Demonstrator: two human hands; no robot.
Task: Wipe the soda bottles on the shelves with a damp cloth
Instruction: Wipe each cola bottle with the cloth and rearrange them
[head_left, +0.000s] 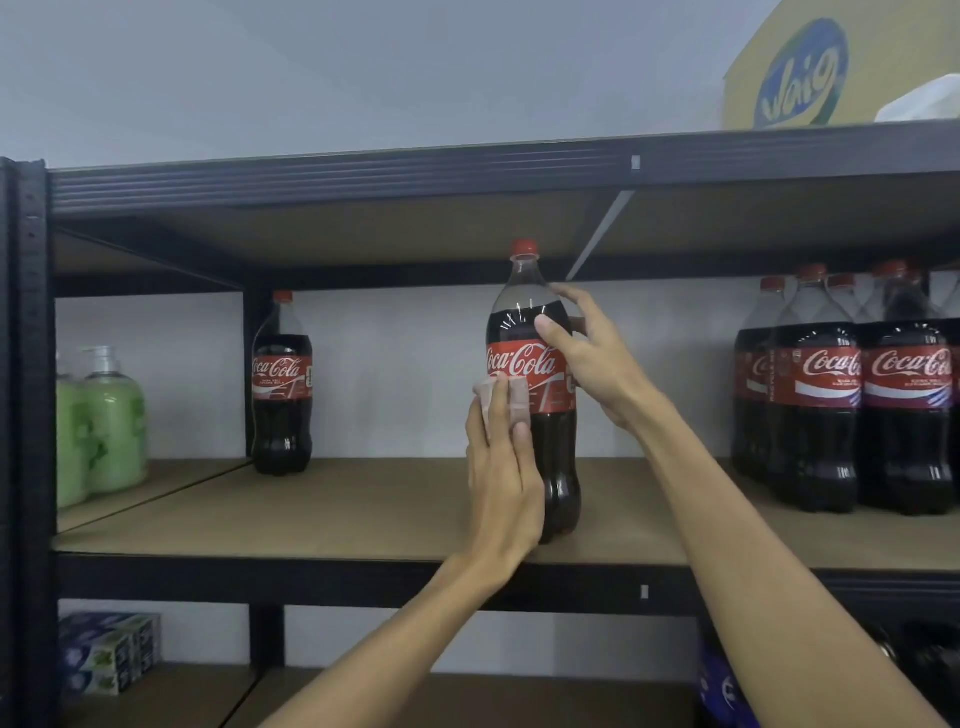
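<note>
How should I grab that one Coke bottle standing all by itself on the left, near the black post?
Grip the lone bottle at its red label, where the body is straight, coming from the front right. It stands upright far back on the shelf, the black post is close on its left and the upper shelf sits low over its cap, so those ways look cramped.

The left hand (501, 467) covers most of the cloth (519, 401).

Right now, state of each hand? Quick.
Left hand: open, straight fingers press the cloth flat against the middle bottle.
Right hand: closed, gripping that bottle's shoulder between thumb and fingers.
</note>
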